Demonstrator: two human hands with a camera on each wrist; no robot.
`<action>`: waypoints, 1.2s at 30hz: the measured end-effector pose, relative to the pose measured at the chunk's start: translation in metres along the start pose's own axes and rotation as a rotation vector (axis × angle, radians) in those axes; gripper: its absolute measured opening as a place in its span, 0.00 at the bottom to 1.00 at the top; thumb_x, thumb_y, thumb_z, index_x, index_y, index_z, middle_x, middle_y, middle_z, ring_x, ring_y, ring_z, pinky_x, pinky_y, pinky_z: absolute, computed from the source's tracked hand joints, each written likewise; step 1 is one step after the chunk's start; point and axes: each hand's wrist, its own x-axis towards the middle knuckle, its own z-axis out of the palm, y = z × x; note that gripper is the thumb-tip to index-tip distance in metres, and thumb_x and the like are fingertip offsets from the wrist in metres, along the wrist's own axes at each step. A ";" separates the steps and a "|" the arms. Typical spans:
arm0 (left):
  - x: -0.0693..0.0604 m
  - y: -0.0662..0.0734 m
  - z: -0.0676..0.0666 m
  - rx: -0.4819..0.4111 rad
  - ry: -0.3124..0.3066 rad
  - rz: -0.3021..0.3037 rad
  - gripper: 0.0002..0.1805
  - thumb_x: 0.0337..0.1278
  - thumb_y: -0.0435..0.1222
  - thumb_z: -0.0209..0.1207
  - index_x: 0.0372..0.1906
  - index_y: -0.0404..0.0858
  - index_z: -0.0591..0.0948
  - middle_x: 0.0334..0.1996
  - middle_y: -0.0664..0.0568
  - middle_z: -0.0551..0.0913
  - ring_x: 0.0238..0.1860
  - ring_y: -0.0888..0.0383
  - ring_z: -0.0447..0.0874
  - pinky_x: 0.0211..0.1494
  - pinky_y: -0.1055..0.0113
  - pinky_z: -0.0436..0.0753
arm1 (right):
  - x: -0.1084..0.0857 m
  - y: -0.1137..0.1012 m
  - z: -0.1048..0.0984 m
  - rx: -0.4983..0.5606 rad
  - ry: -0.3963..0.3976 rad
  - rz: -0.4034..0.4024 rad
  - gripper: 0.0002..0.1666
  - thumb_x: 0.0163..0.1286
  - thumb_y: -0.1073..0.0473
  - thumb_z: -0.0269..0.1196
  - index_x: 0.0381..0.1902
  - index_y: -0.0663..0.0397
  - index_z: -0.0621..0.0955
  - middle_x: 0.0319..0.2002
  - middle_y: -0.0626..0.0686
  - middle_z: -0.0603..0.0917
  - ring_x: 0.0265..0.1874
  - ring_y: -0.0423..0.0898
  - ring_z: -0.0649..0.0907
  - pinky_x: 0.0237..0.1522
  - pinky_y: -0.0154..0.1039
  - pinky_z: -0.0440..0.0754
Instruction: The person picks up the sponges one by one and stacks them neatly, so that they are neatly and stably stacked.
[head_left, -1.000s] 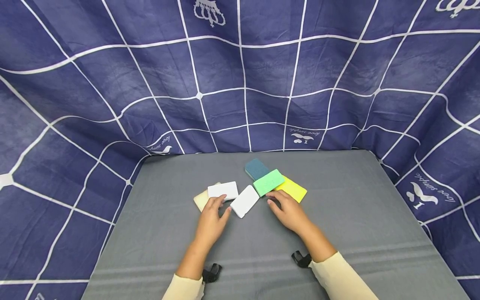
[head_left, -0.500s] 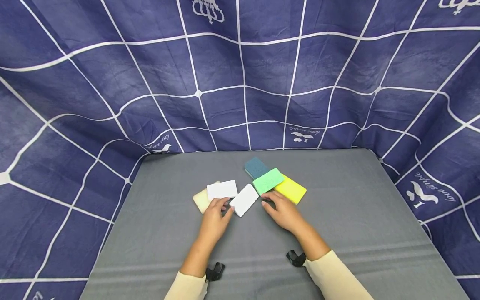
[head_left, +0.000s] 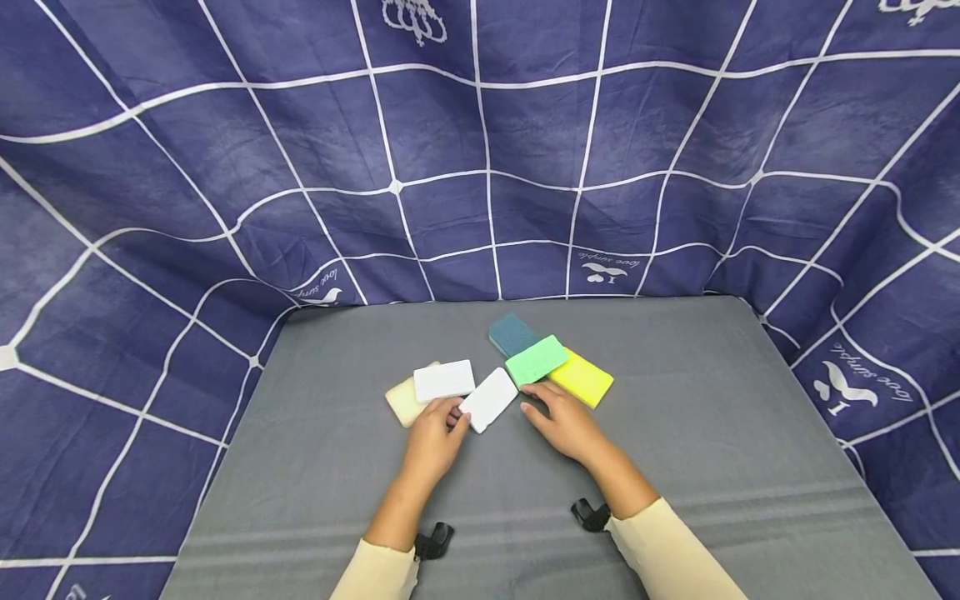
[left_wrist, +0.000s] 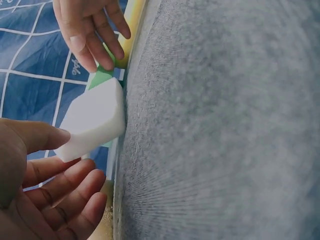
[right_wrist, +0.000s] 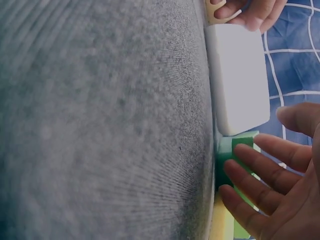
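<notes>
My left hand point(head_left: 432, 439) pinches the near left end of a white sponge block point(head_left: 489, 400) between thumb and index finger. The left wrist view shows the thumb point(left_wrist: 59, 136) against that white block, the other fingers loosely bent below. My right hand point(head_left: 567, 425) holds nothing; its fingers are spread beside the green sponge point(head_left: 537, 362), and whether they touch it I cannot tell. The green sponge lies across a dark blue sponge point(head_left: 512, 333) and a yellow sponge point(head_left: 585, 379). A second white block point(head_left: 444, 381) rests partly over a cream sponge point(head_left: 405, 403).
A grey cloth covers the table point(head_left: 675, 433). A blue curtain with white grid lines point(head_left: 540, 158) hangs behind and along both sides. Black wrist mounts point(head_left: 435, 540) sit at both cuffs.
My left hand has shifted slightly right, from beside the upper white block onto the near end of the other one. The right hand has drawn slightly left and back from the green sponge.
</notes>
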 end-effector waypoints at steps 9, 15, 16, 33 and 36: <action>0.002 0.003 -0.006 -0.056 0.002 0.013 0.12 0.57 0.31 0.69 0.46 0.35 0.86 0.38 0.48 0.85 0.37 0.56 0.86 0.41 0.67 0.86 | 0.002 -0.001 -0.001 0.033 0.004 -0.006 0.24 0.76 0.51 0.60 0.65 0.53 0.79 0.62 0.55 0.82 0.65 0.52 0.79 0.68 0.52 0.77; 0.001 0.003 -0.005 -0.106 -0.008 0.036 0.12 0.54 0.26 0.69 0.45 0.35 0.87 0.40 0.48 0.84 0.38 0.56 0.88 0.42 0.69 0.89 | 0.003 -0.002 0.000 0.068 0.006 0.023 0.25 0.77 0.47 0.58 0.66 0.52 0.78 0.62 0.54 0.82 0.65 0.51 0.80 0.67 0.52 0.77; 0.001 0.003 -0.005 -0.113 -0.006 0.043 0.13 0.53 0.25 0.69 0.45 0.35 0.87 0.40 0.47 0.84 0.38 0.56 0.88 0.43 0.69 0.89 | 0.003 -0.002 0.000 0.073 0.005 0.027 0.26 0.77 0.46 0.58 0.66 0.52 0.78 0.62 0.54 0.82 0.64 0.51 0.80 0.67 0.52 0.77; -0.005 -0.002 -0.003 -0.133 -0.105 0.110 0.15 0.47 0.18 0.68 0.39 0.36 0.85 0.43 0.46 0.82 0.43 0.52 0.85 0.48 0.64 0.89 | -0.005 0.002 0.001 0.082 -0.053 0.001 0.29 0.68 0.52 0.68 0.65 0.55 0.79 0.59 0.54 0.83 0.60 0.51 0.82 0.62 0.52 0.80; -0.006 -0.002 -0.002 -0.151 -0.141 0.087 0.15 0.46 0.17 0.67 0.39 0.35 0.84 0.47 0.45 0.83 0.45 0.52 0.86 0.49 0.66 0.89 | -0.007 0.002 0.001 0.082 -0.066 -0.010 0.30 0.67 0.54 0.70 0.65 0.55 0.79 0.57 0.53 0.84 0.57 0.50 0.83 0.60 0.51 0.81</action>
